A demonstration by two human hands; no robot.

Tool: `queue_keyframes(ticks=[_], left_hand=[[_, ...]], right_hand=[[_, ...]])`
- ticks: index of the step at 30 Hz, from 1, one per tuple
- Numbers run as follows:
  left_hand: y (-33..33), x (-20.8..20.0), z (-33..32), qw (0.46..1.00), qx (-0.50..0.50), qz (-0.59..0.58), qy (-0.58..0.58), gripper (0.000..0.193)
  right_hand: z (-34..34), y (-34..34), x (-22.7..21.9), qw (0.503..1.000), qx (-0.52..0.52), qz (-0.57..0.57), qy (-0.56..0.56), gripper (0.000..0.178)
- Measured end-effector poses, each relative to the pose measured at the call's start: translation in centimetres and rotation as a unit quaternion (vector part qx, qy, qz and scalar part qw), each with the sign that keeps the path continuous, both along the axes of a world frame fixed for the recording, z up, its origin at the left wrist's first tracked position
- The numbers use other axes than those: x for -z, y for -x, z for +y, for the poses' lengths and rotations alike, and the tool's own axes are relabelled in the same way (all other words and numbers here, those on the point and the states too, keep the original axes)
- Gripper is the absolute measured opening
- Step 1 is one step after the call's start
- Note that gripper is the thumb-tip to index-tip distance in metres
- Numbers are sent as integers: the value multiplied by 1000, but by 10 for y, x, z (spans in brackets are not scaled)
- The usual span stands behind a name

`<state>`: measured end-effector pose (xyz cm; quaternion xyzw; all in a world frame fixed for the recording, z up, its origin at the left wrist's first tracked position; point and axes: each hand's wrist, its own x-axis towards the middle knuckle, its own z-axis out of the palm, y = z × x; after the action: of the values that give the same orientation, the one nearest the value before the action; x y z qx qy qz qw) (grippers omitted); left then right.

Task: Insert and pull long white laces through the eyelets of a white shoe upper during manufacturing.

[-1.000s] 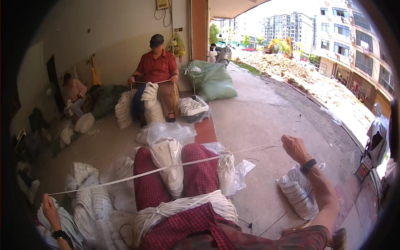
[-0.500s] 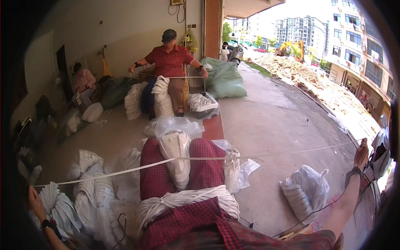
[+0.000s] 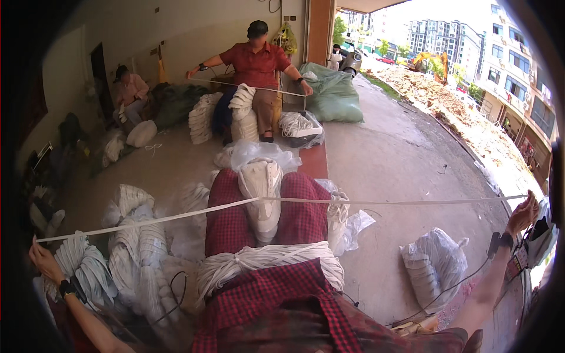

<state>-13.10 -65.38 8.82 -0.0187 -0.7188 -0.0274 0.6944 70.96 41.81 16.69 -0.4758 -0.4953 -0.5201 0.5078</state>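
Note:
A long white shoelace [image 3: 147, 222] stretches across my front, with one end at each hand. It passes through the upper part of a white shoe upper [image 3: 261, 197], which stands toe-down between my knees. Far out at the left, my left hand [image 3: 46, 259] pinches one end. My right hand [image 3: 522, 215], raised at the far right, is closed on the other. Across my lap lies a thick bundle of white laces [image 3: 271, 270], over a red-and-black checked apron [image 3: 265, 294].
Stacked white shoe uppers [image 3: 138, 247] and laces [image 3: 88, 267] lie at my left. A plastic bag of uppers [image 3: 432, 270] sits on the floor at right. Opposite, a seated person [image 3: 256, 59] in red stretches a lace; another person [image 3: 130, 94] sits farther left. Behind stand green sacks [image 3: 332, 97].
The view has shifted, so the scene sits higher and farther right. Both my hands are slightly farther out, with the lace still taut. The person opposite has changed the slant of their lace.

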Motion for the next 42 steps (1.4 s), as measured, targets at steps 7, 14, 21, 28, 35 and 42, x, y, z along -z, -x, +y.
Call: queue_keyframes(ticks=[7, 14, 21, 28, 35, 42], left_hand=[[-1, -4, 243, 891, 376, -43, -249, 26], [-76, 35, 538, 531, 724, -315, -308, 14], [-108, 99, 644, 357, 735, -518, -252, 12], [-113, 122, 634, 400, 701, -557, -197, 10], [-120, 113, 633, 387, 687, -571, -230, 13], [-119, 125, 632, 402, 688, -578, -179, 13]], right_hand=[[14, 233, 103, 787, -573, 167, 153, 27], [-172, 515, 144, 351, -778, 138, 502, 13], [-233, 590, 178, 260, -763, -26, 592, 6], [-244, 584, 171, 351, -728, -91, 582, 7], [-243, 586, 172, 365, -717, -56, 591, 12], [-249, 588, 168, 355, -720, -49, 595, 15]])
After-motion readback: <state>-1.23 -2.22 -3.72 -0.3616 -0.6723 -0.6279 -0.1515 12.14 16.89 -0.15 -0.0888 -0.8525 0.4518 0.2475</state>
